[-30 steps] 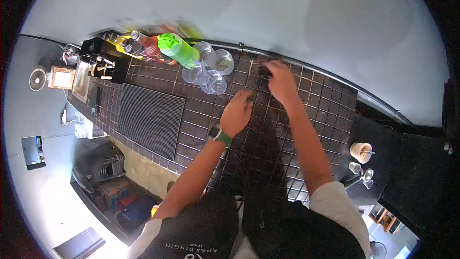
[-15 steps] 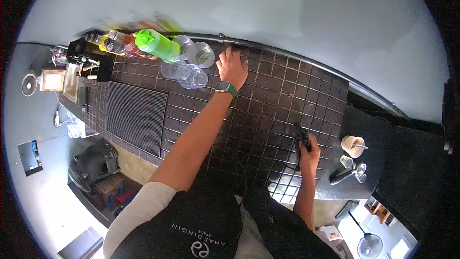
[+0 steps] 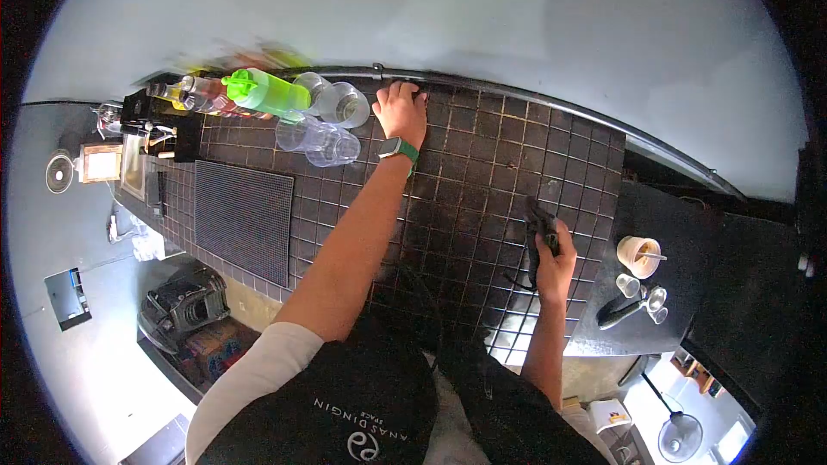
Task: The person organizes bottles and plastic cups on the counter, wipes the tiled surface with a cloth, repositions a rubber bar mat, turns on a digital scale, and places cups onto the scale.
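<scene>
A black top bears white "ANAS DINGIN SPACE" lettering (image 3: 361, 409), with a white sleeve (image 3: 252, 368) at seven o'clock and a green-banded watch (image 3: 391, 147).

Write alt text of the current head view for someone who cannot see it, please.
A person's right hand holds a dark object at a tiled counter. The left hand, a watch on its wrist, is at the counter's back edge, near clear cups and a green bottle.

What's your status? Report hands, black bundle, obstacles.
Right hand holding black bundle over counter. Left hand at counter's back edge, grip unclear. Clear cups close beside left hand.
</scene>
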A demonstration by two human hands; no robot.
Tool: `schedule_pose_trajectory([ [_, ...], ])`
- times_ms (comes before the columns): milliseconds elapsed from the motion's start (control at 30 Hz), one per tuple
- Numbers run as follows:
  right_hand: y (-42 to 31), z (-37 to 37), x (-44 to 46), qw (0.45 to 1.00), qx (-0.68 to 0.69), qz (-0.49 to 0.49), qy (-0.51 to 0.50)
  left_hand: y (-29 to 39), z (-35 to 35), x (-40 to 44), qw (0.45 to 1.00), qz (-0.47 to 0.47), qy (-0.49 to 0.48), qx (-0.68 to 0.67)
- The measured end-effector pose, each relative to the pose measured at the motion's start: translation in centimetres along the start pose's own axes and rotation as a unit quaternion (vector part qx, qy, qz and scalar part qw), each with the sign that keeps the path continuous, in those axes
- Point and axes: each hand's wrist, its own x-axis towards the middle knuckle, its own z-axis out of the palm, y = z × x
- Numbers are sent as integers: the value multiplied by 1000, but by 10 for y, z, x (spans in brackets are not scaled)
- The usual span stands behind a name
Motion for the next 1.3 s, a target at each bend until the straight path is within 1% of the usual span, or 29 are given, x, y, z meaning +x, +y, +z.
schedule_pose_trajectory([
  [67, 3, -2, -2, 1000, -11, 6, 9, 4, -2, 2, 999, -17, 32, -26],
  [100, -1, -3, -2, 1000, -6, 4, 3, 2, 1, 3, 999, -16, 31, -26],
  [167, -5, -2, -1, 1000, 2, 0, -4, -4, 5, 7, 992, -27, 52, -109],
  [200, -5, -2, 0, 1000, 1, 0, -6, -2, 3, 6, 992, -27, 53, -109],
  [233, -6, -1, 2, 1000, 1, 0, -9, 4, -4, 3, 975, -67, 34, -209],
  [267, -7, 2, 4, 1000, 3, -1, -10, 9, -11, -3, 945, -106, 15, -308],
  [300, -10, 5, 7, 1000, -24, -7, -14, 12, -20, -13, 946, -106, 15, -307],
  [333, -13, 8, 11, 998, -50, -14, -19, 15, -32, -29, 942, -79, -11, -327],
  [367, -21, 13, 17, 998, -49, -16, -20, 18, -48, -45, 936, -50, -36, -347],
  [433, -47, 32, 31, 976, -99, -183, -60, 22, -98, -82, 942, -3, -88, -323],
  [500, -74, 58, 45, 953, -163, -236, -101, 7, -128, -121, 914, -37, -153, -373],
  [567, -81, 97, 67, 906, -223, -342, -114, -16, -150, -156, 905, -78, -188, -374],
  [600, -83, 120, 78, 894, -241, -359, -121, -28, -161, -170, 904, -77, -186, -376],
  [667, -79, 170, 101, 867, -267, -404, -117, -50, -182, -195, 925, -100, -180, -320],
  [700, -75, 194, 113, 851, -277, -433, -104, -64, -187, -208, 925, -98, -177, -322],
  [733, -71, 217, 123, 850, -278, -436, -101, -78, -190, -221, 920, -124, -172, -330],
  [767, -68, 239, 132, 830, -288, -469, -86, -89, -193, -229, 914, -148, -167, -338],
  [800, -65, 256, 140, 810, -299, -500, -72, -93, -201, -233, 914, -144, -167, -340],
  [867, -62, 285, 150, 813, -291, -501, -55, -102, -221, -238, 923, -196, -165, -285],
  [900, -65, 295, 153, 817, -281, -503, -41, -110, -224, -242, 923, -197, -166, -286],
  [967, -66, 310, 156, 812, -293, -503, -30, -126, -226, -258, 904, -234, -125, -336],
  [1000, -64, 316, 159, 801, -303, -515, -30, -141, -221, -270, 893, -265, -123, -342],
  [1033, -60, 322, 163, 789, -313, -527, -30, -143, -225, -271, 890, -270, -126, -344],
  [1100, -52, 334, 167, 780, -332, -528, -35, -146, -232, -274, 903, -252, -110, -331],
  [1167, -45, 339, 168, 772, -352, -527, -30, -157, -234, -281, 902, -259, -130, -320],
  [1233, -47, 341, 165, 752, -385, -536, -3, -170, -225, -290, 919, -209, -101, -318],
  [1267, -47, 340, 165, 741, -409, -532, 0, -169, -228, -289, 904, -246, -110, -333],
  [1300, -46, 336, 164, 741, -414, -528, 4, -168, -230, -287, 903, -241, -116, -336],
])
